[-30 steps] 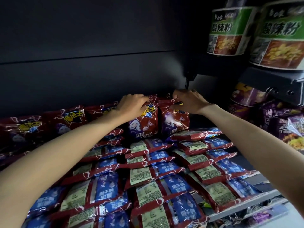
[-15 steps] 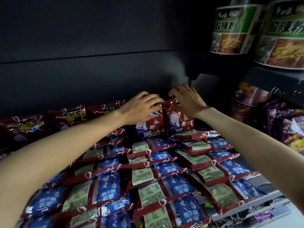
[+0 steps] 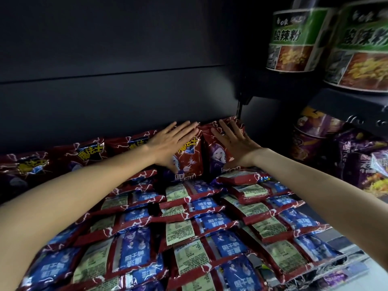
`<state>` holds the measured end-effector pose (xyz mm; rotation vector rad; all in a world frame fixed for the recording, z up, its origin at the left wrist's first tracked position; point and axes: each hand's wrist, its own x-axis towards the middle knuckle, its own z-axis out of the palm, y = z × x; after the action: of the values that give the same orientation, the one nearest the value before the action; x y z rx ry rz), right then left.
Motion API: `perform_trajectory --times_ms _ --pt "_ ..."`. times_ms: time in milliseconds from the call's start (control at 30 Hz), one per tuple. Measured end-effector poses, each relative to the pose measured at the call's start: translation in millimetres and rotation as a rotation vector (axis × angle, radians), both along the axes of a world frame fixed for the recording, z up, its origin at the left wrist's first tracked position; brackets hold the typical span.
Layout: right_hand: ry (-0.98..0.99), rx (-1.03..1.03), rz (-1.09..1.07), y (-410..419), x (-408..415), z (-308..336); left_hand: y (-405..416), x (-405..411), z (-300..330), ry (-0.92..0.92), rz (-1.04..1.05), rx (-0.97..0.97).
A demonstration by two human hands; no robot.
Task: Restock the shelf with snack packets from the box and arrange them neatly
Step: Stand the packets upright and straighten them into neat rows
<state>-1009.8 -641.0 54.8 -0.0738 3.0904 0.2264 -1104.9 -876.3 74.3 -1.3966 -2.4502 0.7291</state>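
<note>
Flat and spread, fingers (image 3: 186,131) of the left hand (image 3: 168,147) and right hand (image 3: 233,141) pressing two upright red snack packets (image 3: 190,158) back against the dark rear panel (image 3: 126,97), nothing gripped. Best done, by the look of it, with even palm pressure, keeping both packets vertical and level with the standing back row (image 3: 88,156) to the left, without crushing the contents. Below, overlapping rows of flat-lying packets (image 3: 201,225) covering the shelf (image 3: 344,248), with green-labelled noodle tubs (image 3: 294,38) and purple packs (image 3: 365,164) crowding the dim right-hand bays; no box in view.
</note>
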Motion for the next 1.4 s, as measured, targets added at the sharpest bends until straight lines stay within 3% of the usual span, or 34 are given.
perform_trajectory --times_ms 333,567,700,867,1033,1167,1300,1400 --pt "0.039 -0.024 0.016 -3.2 4.5 16.1 3.8 4.0 2.9 -0.071 0.016 0.076" --pt "0.279 -0.14 0.27 -43.3 37.2 57.3 -42.3 53.4 60.8 -0.256 0.031 0.523" --pt "0.303 -0.178 0.418 -93.9 50.9 68.3 -105.8 87.9 76.0 -0.215 0.198 0.589" --pt "0.219 -0.195 0.589 -161.3 40.9 60.8 -198.3 112.9 60.4 -0.229 0.316 0.626" --pt "-0.015 -0.211 0.576 -199.6 16.9 48.7 -260.2 101.9 40.4 -0.278 0.513 0.552" --pt "-0.144 -0.198 0.524 -214.8 7.3 47.2 -279.4 81.3 28.9 -0.435 0.701 0.475" --pt "0.13 -0.048 0.47 -218.9 -3.1 53.3 -288.3 62.9 24.4 -0.526 0.675 0.528" --pt "0.324 0.02 0.385 -216.2 -17.0 58.2 -279.1 55.5 24.1 -0.333 0.532 0.504"
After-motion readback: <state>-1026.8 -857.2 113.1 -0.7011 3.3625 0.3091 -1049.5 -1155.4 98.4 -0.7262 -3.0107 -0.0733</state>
